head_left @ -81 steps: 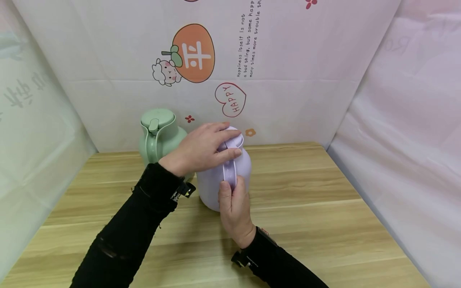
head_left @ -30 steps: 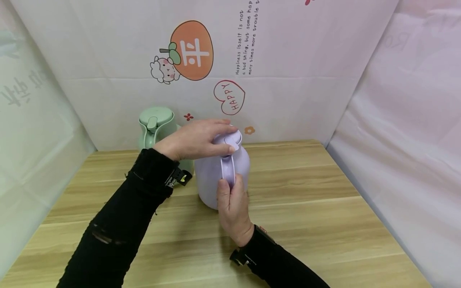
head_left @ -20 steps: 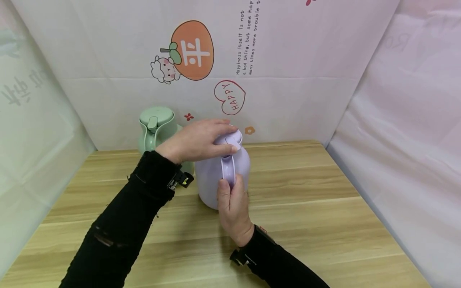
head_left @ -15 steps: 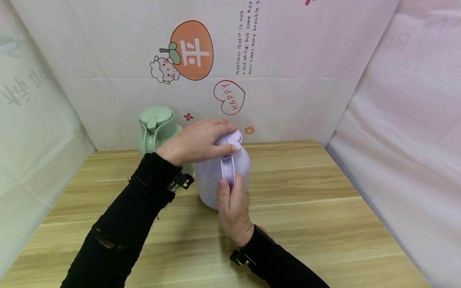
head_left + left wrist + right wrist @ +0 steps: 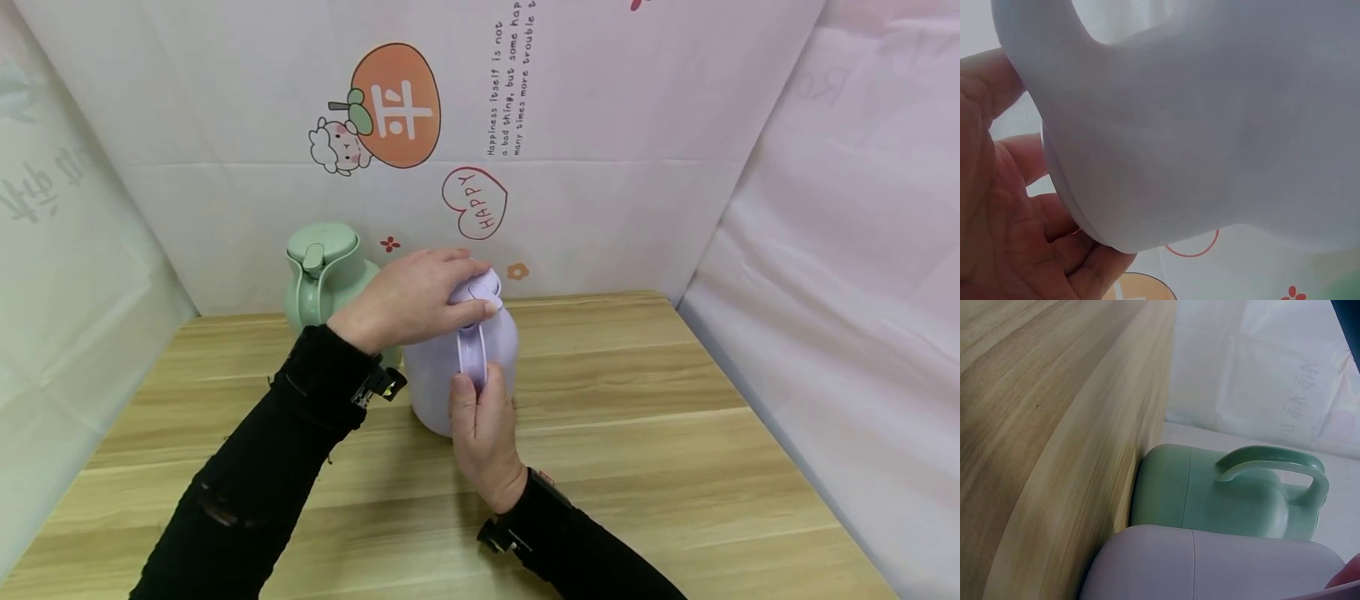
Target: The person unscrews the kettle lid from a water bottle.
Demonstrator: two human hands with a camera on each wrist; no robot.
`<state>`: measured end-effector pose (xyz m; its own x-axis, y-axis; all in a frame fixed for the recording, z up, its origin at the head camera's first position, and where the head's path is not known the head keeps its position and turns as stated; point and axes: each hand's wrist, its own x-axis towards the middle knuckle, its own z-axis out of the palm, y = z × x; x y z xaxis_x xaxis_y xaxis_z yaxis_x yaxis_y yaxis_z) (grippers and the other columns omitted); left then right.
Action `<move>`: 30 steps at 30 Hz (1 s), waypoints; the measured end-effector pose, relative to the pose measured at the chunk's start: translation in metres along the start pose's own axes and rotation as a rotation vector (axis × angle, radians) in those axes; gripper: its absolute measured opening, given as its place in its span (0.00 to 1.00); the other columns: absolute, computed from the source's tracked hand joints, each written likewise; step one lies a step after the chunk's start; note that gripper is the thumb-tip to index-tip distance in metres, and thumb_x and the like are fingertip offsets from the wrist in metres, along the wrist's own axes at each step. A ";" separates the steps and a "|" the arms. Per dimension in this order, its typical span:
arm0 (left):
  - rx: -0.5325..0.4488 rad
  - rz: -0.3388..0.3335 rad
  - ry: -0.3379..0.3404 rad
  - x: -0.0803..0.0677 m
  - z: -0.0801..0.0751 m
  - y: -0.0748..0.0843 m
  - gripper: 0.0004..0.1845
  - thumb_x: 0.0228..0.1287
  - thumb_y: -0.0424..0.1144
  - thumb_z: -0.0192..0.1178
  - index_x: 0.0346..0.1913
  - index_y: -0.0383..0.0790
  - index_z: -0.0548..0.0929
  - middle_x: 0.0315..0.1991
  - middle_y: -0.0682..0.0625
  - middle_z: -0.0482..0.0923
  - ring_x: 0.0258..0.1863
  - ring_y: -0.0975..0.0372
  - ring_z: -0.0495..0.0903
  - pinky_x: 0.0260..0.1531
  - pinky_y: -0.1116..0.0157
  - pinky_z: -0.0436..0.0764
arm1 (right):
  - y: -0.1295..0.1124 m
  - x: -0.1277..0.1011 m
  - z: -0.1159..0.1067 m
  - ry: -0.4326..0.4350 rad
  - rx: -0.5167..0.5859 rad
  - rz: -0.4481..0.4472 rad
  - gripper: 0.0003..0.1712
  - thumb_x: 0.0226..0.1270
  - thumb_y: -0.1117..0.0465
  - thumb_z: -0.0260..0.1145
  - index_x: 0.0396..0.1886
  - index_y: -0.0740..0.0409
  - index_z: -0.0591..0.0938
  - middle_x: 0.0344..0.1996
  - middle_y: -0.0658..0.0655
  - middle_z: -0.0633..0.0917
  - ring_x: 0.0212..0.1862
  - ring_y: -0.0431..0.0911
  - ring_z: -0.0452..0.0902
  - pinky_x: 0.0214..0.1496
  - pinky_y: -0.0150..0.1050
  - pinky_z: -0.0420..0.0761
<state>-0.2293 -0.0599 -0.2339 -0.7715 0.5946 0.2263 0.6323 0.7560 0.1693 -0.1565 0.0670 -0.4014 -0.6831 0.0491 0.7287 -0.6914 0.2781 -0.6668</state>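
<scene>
Atop a wood-grained table (image 5: pixel 637 483), a smooth, matte, round-shouldered lavender jug (image 5: pixel 435 387) stands upright, its lid (image 5: pixel 489 283) clasped between the thumb and fingers of a person's left hand (image 5: pixel 412 298), its curved handle (image 5: pixel 471 354) gripped by the right hand (image 5: pixel 483 442). Just to the left stands a similar green jug (image 5: pixel 341 287). Only the right wrist view shows thin seams ringing the 2 bodies; the left wrist view shows fingers bent at the lid's edge. White cloth (image 5: pixel 637 125) printed with an orange fruit (image 5: pixel 395 104) hangs behind.

We see a smooth matt plastic lilac jug (image 5: pixel 438 383), smooth plastic green jug (image 5: pixel 347 279), wood-grained tabletop (image 5: pixel 637 433), creased cloth backdrop (image 5: pixel 600 192)
</scene>
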 end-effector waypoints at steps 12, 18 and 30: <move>0.052 -0.037 0.033 0.000 0.001 0.006 0.33 0.73 0.65 0.56 0.70 0.48 0.80 0.69 0.43 0.77 0.67 0.48 0.78 0.64 0.49 0.77 | -0.001 0.000 0.000 -0.001 0.007 -0.004 0.11 0.85 0.58 0.52 0.45 0.62 0.70 0.23 0.51 0.76 0.26 0.38 0.72 0.28 0.34 0.74; 0.070 -0.040 0.078 0.000 0.005 0.008 0.33 0.72 0.65 0.57 0.69 0.47 0.81 0.65 0.44 0.80 0.61 0.50 0.81 0.57 0.51 0.80 | -0.002 0.000 0.000 -0.004 0.000 0.000 0.09 0.85 0.59 0.52 0.45 0.62 0.69 0.23 0.51 0.76 0.26 0.38 0.72 0.28 0.33 0.74; -0.030 0.010 0.055 -0.001 0.006 0.000 0.34 0.74 0.62 0.56 0.72 0.44 0.77 0.73 0.39 0.73 0.72 0.46 0.73 0.69 0.48 0.73 | 0.000 -0.001 0.001 0.020 -0.049 -0.030 0.11 0.84 0.57 0.52 0.43 0.62 0.71 0.22 0.52 0.77 0.25 0.40 0.73 0.28 0.33 0.74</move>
<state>-0.2293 -0.0587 -0.2398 -0.7609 0.5851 0.2805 0.6421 0.7412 0.1957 -0.1559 0.0657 -0.4019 -0.6568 0.0594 0.7518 -0.6991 0.3259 -0.6365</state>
